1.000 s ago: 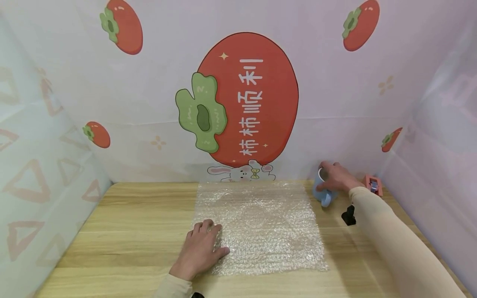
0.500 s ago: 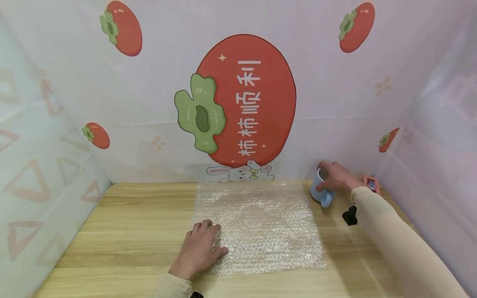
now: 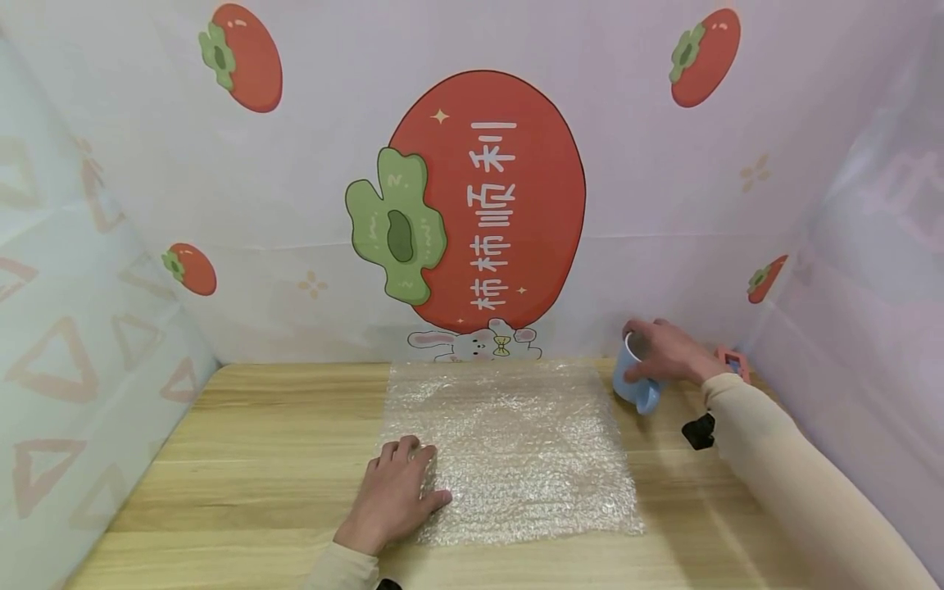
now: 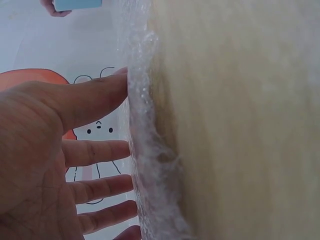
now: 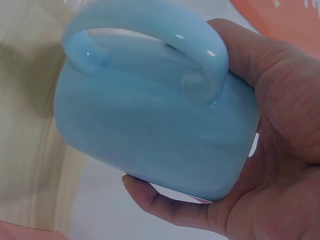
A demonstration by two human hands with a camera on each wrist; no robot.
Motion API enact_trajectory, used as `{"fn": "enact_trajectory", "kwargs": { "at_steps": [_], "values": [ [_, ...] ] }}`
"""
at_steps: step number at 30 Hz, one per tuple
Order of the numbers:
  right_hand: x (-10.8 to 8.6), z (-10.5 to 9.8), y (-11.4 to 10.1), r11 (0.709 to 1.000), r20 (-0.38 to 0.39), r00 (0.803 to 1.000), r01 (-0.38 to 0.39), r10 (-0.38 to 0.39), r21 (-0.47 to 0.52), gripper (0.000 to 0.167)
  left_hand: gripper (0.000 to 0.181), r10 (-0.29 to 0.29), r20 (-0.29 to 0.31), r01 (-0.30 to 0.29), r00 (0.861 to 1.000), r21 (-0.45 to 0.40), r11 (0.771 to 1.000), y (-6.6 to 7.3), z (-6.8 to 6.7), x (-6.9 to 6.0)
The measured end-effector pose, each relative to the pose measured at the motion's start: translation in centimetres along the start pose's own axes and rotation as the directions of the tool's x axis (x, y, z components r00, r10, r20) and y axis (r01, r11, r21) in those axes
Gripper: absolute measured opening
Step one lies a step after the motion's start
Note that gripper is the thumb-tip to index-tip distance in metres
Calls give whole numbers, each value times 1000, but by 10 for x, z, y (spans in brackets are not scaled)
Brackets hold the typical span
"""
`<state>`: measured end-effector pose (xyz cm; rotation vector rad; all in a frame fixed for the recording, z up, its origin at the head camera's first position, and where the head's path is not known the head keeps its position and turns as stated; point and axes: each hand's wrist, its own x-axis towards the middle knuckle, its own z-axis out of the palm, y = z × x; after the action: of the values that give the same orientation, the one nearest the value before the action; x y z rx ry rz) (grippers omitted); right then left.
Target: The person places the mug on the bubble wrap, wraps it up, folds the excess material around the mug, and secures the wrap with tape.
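Observation:
A light blue mug (image 3: pixel 628 378) is at the back right in the head view, tilted a little. My right hand (image 3: pixel 667 352) grips it from above and the right, with the thumb and fingers round its body near the rim. In the right wrist view the mug (image 5: pixel 150 120) shows its handle side, facing away from the palm. Whether its base touches the table cannot be told. My left hand (image 3: pixel 391 496) rests on the left edge of a flat sheet of bubble wrap (image 3: pixel 524 459). Its fingers are spread, and the fingertips touch the sheet in the left wrist view.
A small orange-pink tape dispenser (image 3: pixel 740 366) stands by the back right corner, partly hidden behind the right wrist. Printed cloth walls rise behind the wooden table (image 3: pixel 265 459) and on both sides. Bare wood lies left of the bubble wrap.
My right wrist has turned slightly, and the mug leans a little more to the left. The sleeve now covers more of the tape dispenser. The left hand has stayed in place.

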<state>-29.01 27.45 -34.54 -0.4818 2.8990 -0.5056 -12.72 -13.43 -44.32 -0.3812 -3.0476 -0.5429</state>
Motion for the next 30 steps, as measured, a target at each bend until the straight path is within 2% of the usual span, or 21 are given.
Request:
{"fn": "enact_trajectory", "kwargs": {
  "at_steps": [8,16,30],
  "values": [
    [-9,-1,-22,999,-26,999,44,-45,-30,61,62,2,-10,-2,1000,-2,1000,-1,1,-1],
    [-15,0,-45,988,-62,987,143,-146,-55,59,62,4,-12,-4,1000,2,1000,-1,1,-1],
    [-20,12,-79,972,-61,971,229,-231,-47,56,63,-1,-5,1,1000,-3,1000,0,1,0]
  ]
}}
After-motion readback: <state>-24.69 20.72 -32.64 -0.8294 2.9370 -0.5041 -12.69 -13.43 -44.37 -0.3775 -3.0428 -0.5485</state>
